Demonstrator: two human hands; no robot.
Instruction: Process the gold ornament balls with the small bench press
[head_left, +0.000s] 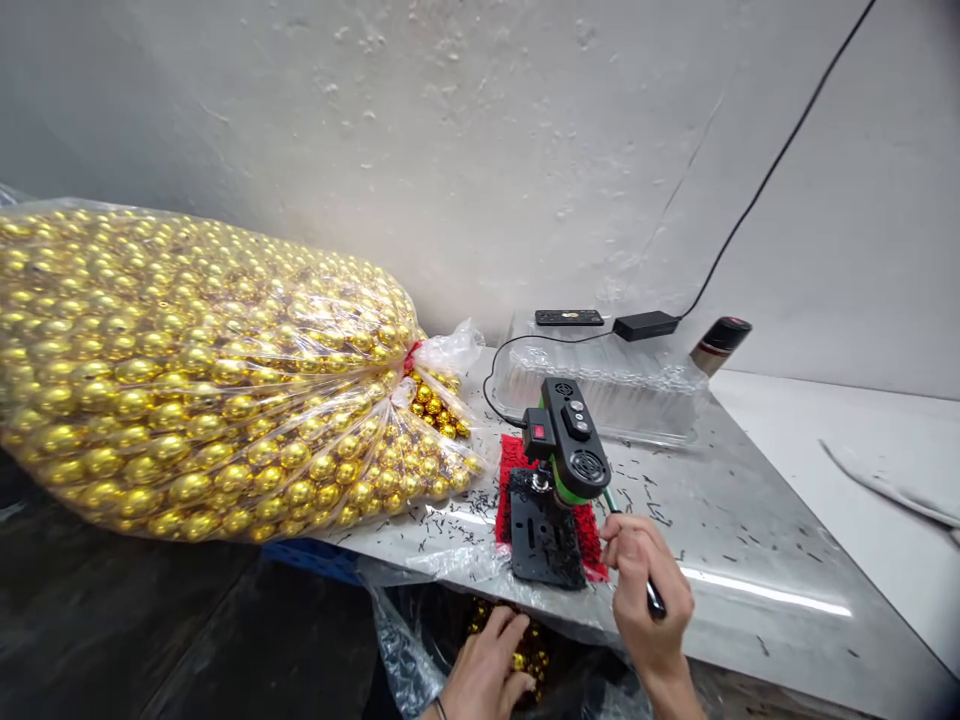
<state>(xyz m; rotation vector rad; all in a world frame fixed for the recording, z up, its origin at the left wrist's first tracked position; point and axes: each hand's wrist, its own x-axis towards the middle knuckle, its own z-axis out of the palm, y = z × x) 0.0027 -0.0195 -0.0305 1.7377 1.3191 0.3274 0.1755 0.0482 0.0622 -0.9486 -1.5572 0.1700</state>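
My right hand (646, 585) is closed around a thin tool (655, 600) with a dark handle end and a green shaft, whose tip is hidden behind the head of a black and green device (577, 440). This device stands on a black slotted base plate (544, 535) over a red mat (589, 540). Below the table edge, my left hand (487, 668) reaches among gold balls (531, 655) in an open plastic bag (409, 650). Its fingers are bent at the balls; whether one is gripped cannot be made out.
A huge clear bag of gold balls (225, 400) lies at the left. Behind the device are a clear plastic box (600, 390), a remote (568, 317), a power adapter (645, 325) with cable and a bottle (720, 345). Small dark bits are scattered over the metal table (750, 560).
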